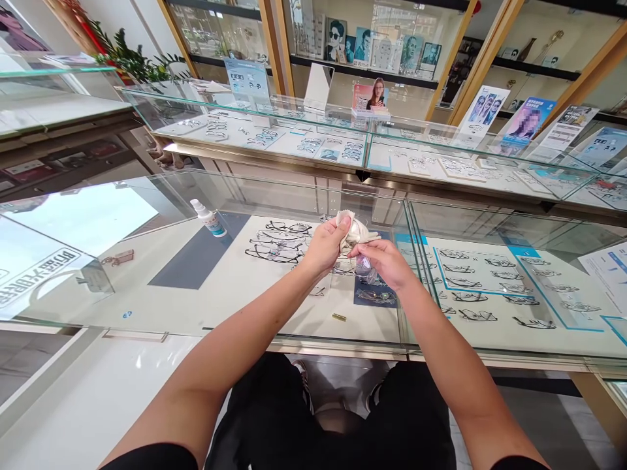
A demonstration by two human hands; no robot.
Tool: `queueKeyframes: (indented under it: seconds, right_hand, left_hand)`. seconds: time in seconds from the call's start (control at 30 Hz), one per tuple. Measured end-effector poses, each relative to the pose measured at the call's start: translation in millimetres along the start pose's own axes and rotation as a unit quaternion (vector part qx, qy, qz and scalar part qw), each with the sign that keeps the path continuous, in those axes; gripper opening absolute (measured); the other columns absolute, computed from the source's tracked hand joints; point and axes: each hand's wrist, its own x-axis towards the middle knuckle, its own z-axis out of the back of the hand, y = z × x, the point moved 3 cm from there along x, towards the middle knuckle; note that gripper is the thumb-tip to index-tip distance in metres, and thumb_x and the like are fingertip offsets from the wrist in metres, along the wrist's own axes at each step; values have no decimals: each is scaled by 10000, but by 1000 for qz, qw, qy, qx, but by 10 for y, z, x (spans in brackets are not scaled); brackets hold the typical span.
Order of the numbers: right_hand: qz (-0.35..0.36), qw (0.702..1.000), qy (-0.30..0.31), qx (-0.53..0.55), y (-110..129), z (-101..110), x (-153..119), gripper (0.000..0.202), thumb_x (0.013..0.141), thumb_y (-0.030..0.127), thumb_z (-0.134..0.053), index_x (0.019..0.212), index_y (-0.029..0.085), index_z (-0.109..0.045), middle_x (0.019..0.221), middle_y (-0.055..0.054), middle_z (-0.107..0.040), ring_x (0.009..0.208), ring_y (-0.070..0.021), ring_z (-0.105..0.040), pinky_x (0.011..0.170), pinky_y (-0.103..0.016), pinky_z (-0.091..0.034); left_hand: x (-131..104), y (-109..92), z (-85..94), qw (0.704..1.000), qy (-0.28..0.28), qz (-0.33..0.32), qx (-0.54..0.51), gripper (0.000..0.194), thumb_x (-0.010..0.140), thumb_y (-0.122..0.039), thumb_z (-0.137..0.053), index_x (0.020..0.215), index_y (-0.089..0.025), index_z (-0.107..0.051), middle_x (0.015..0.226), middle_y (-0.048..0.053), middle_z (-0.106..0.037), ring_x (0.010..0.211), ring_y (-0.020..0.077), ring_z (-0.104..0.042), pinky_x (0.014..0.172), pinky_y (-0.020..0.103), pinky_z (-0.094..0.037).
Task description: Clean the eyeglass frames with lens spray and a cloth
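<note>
Above the glass counter, my left hand [324, 247] is closed around a crumpled cream cleaning cloth [358, 233], thumb on top. My right hand [388, 261] is close beside it, fingers pinched on a thin-rimmed pair of glasses [364, 266]. One lens with a purple sheen hangs below the right fingers. The cloth appears wrapped over the other part of the glasses, which is hidden. Several dark-framed glasses [277, 248] lie in the case, left of and beneath my hands.
A white spray bottle [209, 219] stands on the counter [171, 303] to the left. A small gold piece [339, 317] shows near the front edge. More eyeglasses [477, 315] fill the case at right. Another display case [294, 140] with standing cards runs across behind.
</note>
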Motion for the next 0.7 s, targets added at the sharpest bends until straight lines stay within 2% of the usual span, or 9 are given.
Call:
queueKeyframes:
  seconds: [0.1, 0.2, 0.27, 0.33, 0.47, 0.6, 0.7]
  right_hand:
    - [-4, 999, -20, 34, 60, 70, -15, 291, 802, 509, -862, 827, 219, -847, 893, -59, -783, 848, -197, -642, 811, -342, -495]
    - [-3, 999, -17, 44, 65, 73, -10, 291, 796, 506, -863, 829, 218, -841, 894, -58, -772, 842, -195, -636, 803, -344, -494]
    - [-1, 1000, -1, 25, 32, 22, 0, 312, 798, 521, -864, 826, 210, -845, 867, -55, -760, 802, -183, -605, 797, -347, -478]
    - [2, 1000, 9, -2, -3, -39, 3, 341, 801, 543, -863, 820, 202, -852, 822, -48, -744, 763, -172, -569, 793, -352, -456]
    - [5, 1000, 8, -14, -1, -68, -18, 346, 807, 540, -867, 849, 196, -867, 832, -53, -762, 745, -164, -547, 788, -351, -442]
    - [3, 999, -6, 32, 66, 26, -36, 299, 817, 517, -862, 851, 221, -857, 924, -64, -784, 859, -198, -627, 839, -349, -493]
    - [1, 999, 0, 47, 65, 38, -26, 317, 812, 531, -863, 829, 216, -833, 920, -73, -774, 859, -205, -633, 815, -349, -506]
  left_hand:
    - [18, -9, 2, 999, 42, 22, -22, 520, 760, -552, -955, 917, -157, -656, 709, 26, -679, 594, 135, -612, 591, 272, -491]
    - [5, 7, -29, 997, 66, 32, -36, 556, 691, -392, -1024, 1047, -162, -665, 732, 1, -678, 606, 112, -600, 581, 237, -462]
    - [-11, 29, -50, 997, 59, 22, -35, 522, 724, -411, -1003, 1020, -174, -644, 674, -30, -641, 524, 85, -532, 529, 226, -420]
    - [-21, 41, -54, 999, 36, 2, -26, 485, 798, -521, -935, 936, -187, -612, 624, -43, -612, 450, 76, -469, 490, 237, -408]
    - [-7, 12, -36, 999, 38, -1, -2, 541, 879, -688, -797, 821, -193, -586, 542, -28, -564, 429, 115, -492, 488, 276, -441]
    - [8, -57, -32, 997, 71, 19, -17, 524, 776, -580, -936, 896, -165, -641, 658, 10, -644, 562, 128, -576, 576, 271, -465]
    - [-13, -42, -70, 996, 79, 23, -17, 533, 716, -464, -1006, 988, -162, -660, 670, -15, -631, 568, 104, -546, 572, 246, -429]
